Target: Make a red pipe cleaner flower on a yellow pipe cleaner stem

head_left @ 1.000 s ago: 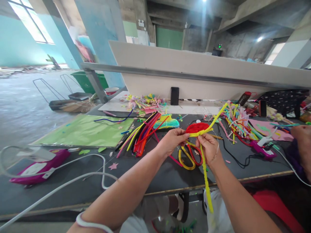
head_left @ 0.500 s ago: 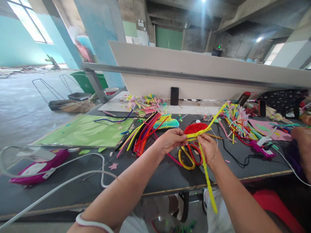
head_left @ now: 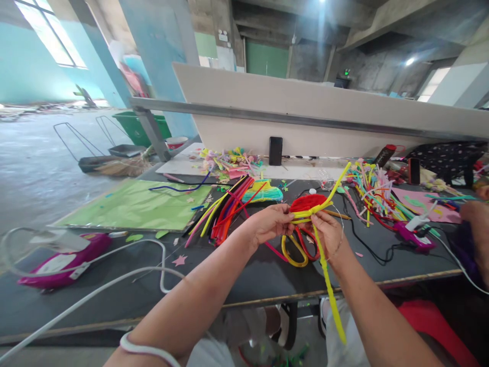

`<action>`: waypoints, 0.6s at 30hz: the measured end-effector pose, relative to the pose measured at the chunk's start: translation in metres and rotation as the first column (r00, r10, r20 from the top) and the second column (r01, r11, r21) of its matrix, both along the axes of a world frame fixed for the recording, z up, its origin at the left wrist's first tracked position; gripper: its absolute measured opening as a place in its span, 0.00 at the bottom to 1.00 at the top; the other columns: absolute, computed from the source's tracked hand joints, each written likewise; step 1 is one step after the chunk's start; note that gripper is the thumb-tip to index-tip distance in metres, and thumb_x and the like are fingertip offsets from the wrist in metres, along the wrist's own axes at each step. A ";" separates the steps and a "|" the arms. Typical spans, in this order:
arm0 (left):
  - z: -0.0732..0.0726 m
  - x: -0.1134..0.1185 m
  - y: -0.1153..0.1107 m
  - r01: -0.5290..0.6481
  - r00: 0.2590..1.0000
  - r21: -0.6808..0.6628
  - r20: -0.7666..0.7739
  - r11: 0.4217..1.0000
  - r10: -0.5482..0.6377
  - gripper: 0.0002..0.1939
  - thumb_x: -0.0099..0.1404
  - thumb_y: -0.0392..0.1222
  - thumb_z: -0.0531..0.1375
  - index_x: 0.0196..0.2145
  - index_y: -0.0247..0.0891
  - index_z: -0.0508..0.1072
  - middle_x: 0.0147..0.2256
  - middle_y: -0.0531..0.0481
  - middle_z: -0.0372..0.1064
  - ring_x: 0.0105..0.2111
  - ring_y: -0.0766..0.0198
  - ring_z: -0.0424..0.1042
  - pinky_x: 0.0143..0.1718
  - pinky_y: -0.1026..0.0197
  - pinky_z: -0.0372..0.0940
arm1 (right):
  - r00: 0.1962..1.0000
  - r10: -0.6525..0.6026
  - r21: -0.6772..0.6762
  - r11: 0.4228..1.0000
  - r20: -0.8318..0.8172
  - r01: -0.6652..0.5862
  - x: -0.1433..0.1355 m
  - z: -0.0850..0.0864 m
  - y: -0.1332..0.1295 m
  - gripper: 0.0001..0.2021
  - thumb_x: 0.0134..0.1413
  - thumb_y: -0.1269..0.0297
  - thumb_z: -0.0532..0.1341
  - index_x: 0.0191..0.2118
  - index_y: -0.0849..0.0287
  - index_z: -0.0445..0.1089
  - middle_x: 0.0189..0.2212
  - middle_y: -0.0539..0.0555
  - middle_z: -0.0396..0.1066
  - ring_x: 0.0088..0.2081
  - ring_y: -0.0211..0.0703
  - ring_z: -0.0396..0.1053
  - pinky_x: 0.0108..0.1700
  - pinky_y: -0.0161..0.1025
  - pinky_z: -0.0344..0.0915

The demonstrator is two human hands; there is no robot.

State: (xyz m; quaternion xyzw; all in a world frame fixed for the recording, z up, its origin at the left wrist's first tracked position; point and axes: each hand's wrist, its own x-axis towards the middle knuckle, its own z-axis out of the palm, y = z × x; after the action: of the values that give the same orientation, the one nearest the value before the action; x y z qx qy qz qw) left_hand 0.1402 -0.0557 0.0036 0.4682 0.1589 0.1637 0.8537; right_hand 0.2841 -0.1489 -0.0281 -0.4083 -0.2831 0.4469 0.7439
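My left hand pinches one end of some bent yellow pipe cleaners. On the other side of their crossing, my right hand grips the same yellow strands. One yellow end points up and right, and a long one hangs down past the table edge. Just behind my fingers is a red fuzzy oval piece; whether it is joined to the yellow strands I cannot tell. Scissors with yellow and red handles lie below my hands. A bundle of coloured pipe cleaners rests left of them.
A green sheet and a magenta glue gun with a white cable lie at left. A black phone leans on the white board. Cut pipe cleaners, another magenta device and part of a person's arm are at right.
The upright yellow end tilts slightly more upward, and the hanging end has shifted a little down and right. Both hands keep their hold in nearly the same place.
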 end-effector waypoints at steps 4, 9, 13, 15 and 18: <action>0.001 0.000 -0.002 0.005 0.996 -0.080 0.094 0.997 0.002 0.11 0.51 0.30 0.64 0.33 0.31 0.67 0.26 0.49 0.67 0.19 0.76 0.60 0.25 0.69 0.58 | 1.000 0.008 0.006 1.000 0.014 -0.008 0.002 -0.003 0.001 0.09 0.39 0.63 0.70 0.31 0.57 0.75 0.24 0.48 0.74 0.24 0.35 0.67 0.29 0.35 0.62; 0.001 0.002 -0.004 0.012 0.986 -0.089 0.168 0.996 0.003 0.11 0.51 0.31 0.65 0.30 0.32 0.65 0.24 0.51 0.66 0.18 0.76 0.59 0.24 0.69 0.57 | 0.999 0.030 0.063 0.998 0.022 -0.031 0.004 -0.004 0.001 0.09 0.40 0.65 0.69 0.32 0.58 0.75 0.25 0.49 0.73 0.25 0.34 0.67 0.29 0.34 0.62; -0.002 0.004 -0.005 -0.101 0.985 -0.066 0.136 0.993 0.109 0.11 0.53 0.33 0.65 0.29 0.33 0.64 0.26 0.48 0.69 0.21 0.73 0.66 0.28 0.65 0.64 | 0.997 0.060 0.055 0.997 0.054 -0.063 0.003 0.006 -0.004 0.07 0.42 0.64 0.68 0.29 0.60 0.74 0.21 0.49 0.70 0.21 0.33 0.64 0.24 0.32 0.60; -0.002 0.005 -0.006 -0.143 0.982 -0.063 0.120 0.988 0.150 0.13 0.53 0.33 0.66 0.31 0.34 0.64 0.27 0.49 0.70 0.23 0.70 0.70 0.31 0.64 0.66 | 0.996 0.068 0.059 0.996 0.058 -0.071 0.001 0.010 -0.006 0.07 0.42 0.64 0.68 0.29 0.60 0.73 0.20 0.49 0.69 0.21 0.33 0.63 0.22 0.32 0.59; -0.001 0.006 -0.009 -0.165 0.975 -0.026 0.144 0.986 0.167 0.19 0.50 0.32 0.68 0.38 0.35 0.65 0.30 0.51 0.71 0.24 0.70 0.71 0.33 0.64 0.67 | 0.996 0.069 0.061 0.995 0.063 -0.072 -0.002 0.011 -0.007 0.07 0.42 0.65 0.67 0.29 0.61 0.73 0.20 0.49 0.69 0.20 0.32 0.62 0.20 0.30 0.57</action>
State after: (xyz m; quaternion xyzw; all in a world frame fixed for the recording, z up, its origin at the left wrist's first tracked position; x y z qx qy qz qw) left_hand 0.1467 -0.0649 0.0025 0.4342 0.1359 0.2668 0.8496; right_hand 0.2821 -0.1559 -0.0168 -0.3876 -0.3339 0.4510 0.7313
